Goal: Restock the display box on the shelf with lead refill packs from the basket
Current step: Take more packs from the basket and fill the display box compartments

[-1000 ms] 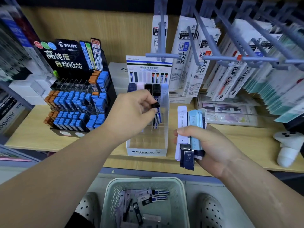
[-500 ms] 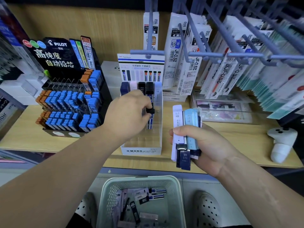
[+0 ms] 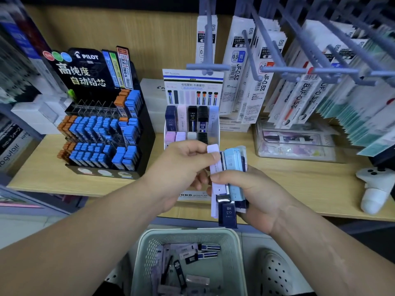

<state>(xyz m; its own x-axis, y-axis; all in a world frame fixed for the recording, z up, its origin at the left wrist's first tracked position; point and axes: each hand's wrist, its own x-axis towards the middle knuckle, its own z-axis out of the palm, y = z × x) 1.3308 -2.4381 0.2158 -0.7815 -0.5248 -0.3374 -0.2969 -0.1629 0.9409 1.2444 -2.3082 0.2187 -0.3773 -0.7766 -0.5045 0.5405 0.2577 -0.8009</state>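
Just in front of the display box (image 3: pixel 215 131) on the shelf (image 3: pixel 42 174), the right hand (image 3: pixel 256 193) is curled tight around a bundle of lead refill packs (image 3: pixel 234 165), pale blue, lilac and dark ones held upright. A navy pack (image 3: pixel 228 212) marked 0.5 HB hangs lowest in the bundle. The left hand (image 3: pixel 179 167) pinches the upper end of the lilac pack (image 3: pixel 213 149) at the bundle's left edge, thumb on its face. Below the display box, the basket (image 3: pixel 145 253) holds more loose packs (image 3: pixel 205 247). Left of the box stands a Pilot lead display (image 3: pixel 102 135); well to its right lies a white controller (image 3: pixel 376 189).
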